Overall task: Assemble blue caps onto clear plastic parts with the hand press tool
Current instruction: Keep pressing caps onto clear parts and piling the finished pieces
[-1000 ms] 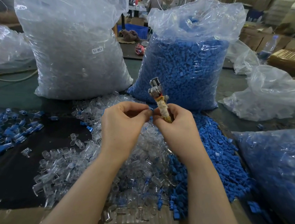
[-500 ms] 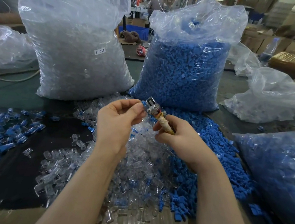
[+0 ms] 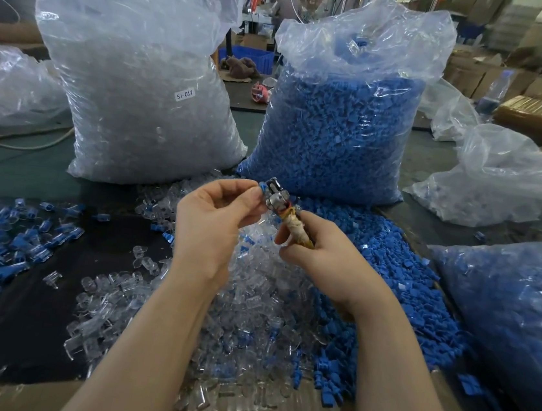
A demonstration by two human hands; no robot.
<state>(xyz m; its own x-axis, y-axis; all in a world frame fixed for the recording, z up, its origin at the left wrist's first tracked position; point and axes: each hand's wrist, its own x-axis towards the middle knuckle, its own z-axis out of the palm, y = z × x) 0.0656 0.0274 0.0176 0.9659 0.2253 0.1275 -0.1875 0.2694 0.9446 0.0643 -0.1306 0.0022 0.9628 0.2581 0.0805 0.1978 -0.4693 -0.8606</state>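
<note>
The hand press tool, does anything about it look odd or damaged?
Yes, somewhat. The hand press tool, gripped by the right hand, has its handle wound in frayed, dirty-looking cloth or tape bound with a rubber band, like a makeshift grip. The metal head looks intact. The left hand pinches a blue cap against it.

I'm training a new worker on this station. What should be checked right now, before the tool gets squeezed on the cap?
1. Right hand grips the press tool by its wrapped handle: ok.
2. Left hand pinches a blue cap at the tool's metal head: ok.
3. Cap seated squarely on a clear part: cannot tell, fingers hide it.
4. Left fingertips clear of the head: not ok, they touch it.
5. Clear parts within reach: ok.
</note>
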